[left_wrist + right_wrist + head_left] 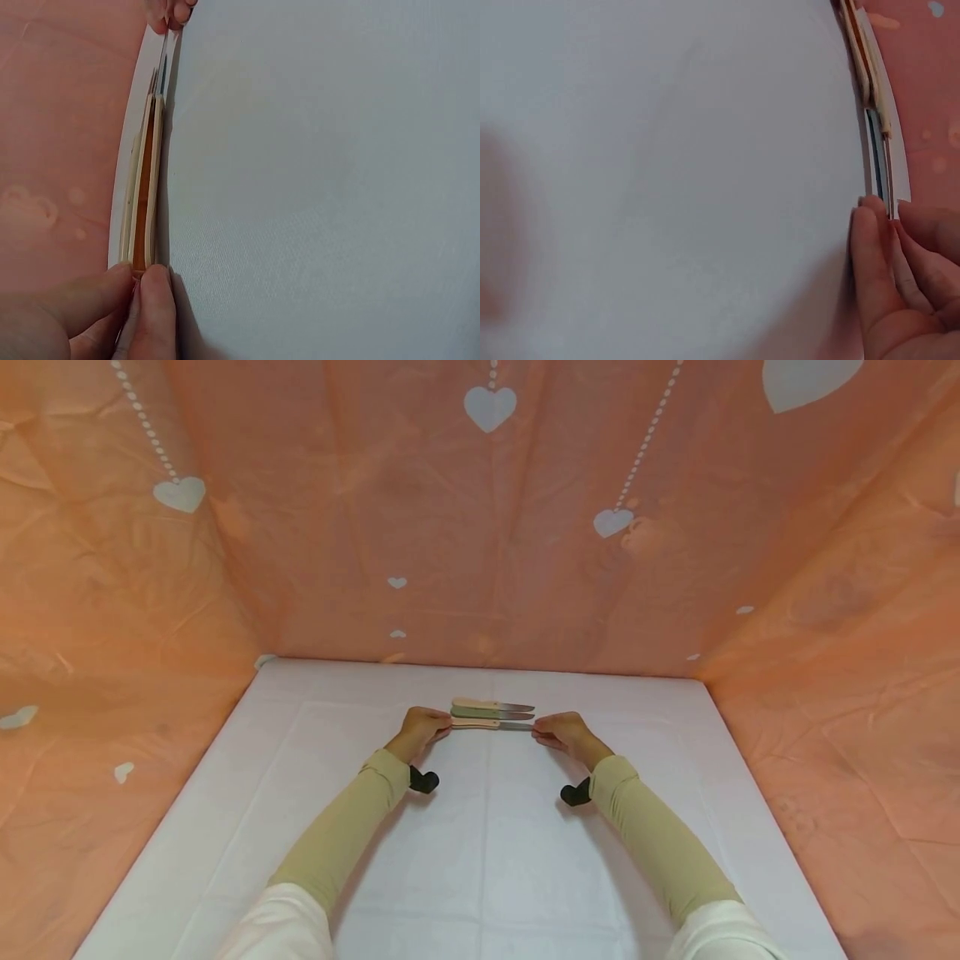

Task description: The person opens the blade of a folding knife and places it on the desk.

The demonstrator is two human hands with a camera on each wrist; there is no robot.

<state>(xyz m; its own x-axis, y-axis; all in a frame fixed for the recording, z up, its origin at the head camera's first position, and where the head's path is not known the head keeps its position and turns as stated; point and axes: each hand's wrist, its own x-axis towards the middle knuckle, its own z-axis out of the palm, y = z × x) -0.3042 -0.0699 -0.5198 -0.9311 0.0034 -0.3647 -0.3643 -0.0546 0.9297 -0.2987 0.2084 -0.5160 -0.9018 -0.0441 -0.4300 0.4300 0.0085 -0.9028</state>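
Three folding knives lie side by side near the far edge of the white table, blades pointing right. The nearest knife (476, 724) has a pale wooden handle, and both hands are on it. My left hand (422, 731) pinches the butt of its handle between thumb and fingers. At the other end, my right hand (566, 733) pinches the blade tip, which the fingers hide. A long groove runs along the handle (156, 172) in the left wrist view. Just behind lies a green-handled knife (474, 712), and beyond that another pale-handled knife (474, 702).
White cloth covers the table (480, 843). An orange sheet (480, 552) with white hearts hangs behind and along both sides. A black wrist mount (424, 781) juts inward from the left sleeve, and a similar mount (576, 793) from the right.
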